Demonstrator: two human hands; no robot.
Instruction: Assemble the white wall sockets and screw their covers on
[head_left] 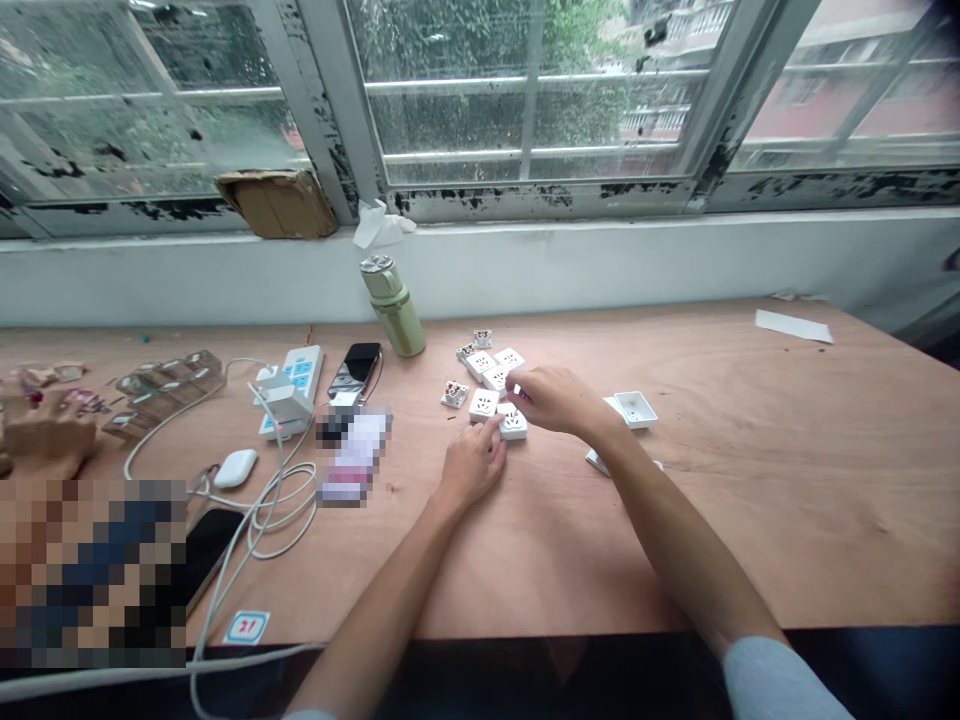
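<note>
Landmark taken: green flask [391, 305], upright at the back of the wooden table [750, 500], below the window sill.

- Cluster of white socket modules [491, 372] noted just right of the flask and slightly nearer the viewer; faces up, packed edge to edge. Two open-backed modules with metal parts showing are seen at the cluster's fringe.
- Left hand [472, 465] is placed right of the flask and well nearer the viewer. Fingers are loosely curled, fingertips laid against the near edge of one module [484, 405]. Whether that module is pinched or only touched cannot be told.
- Right hand [559, 400] is found farther right of the flask, reaching in over the cluster. Thumb and fingers are drawn together, clamped on a small white piece [516, 387]; another module [513, 425] lies directly under the fingertips.
- White shallow tray [636, 408] is set beyond the right hand, far right of the flask, with flat white pieces beside the forearm.
- Power strip [296, 385] and a dark phone [356, 368] are recorded left of the flask, nearer the viewer; white cables [277, 500] are looped out from the strip.
- White oval case [235, 467] lies farther left of the flask, near the cables.
- Sheet of paper [793, 325] is seen far right of the flask, level with it.
- Cardboard piece [277, 203] is propped on the sill, behind and left of the flask.
</note>
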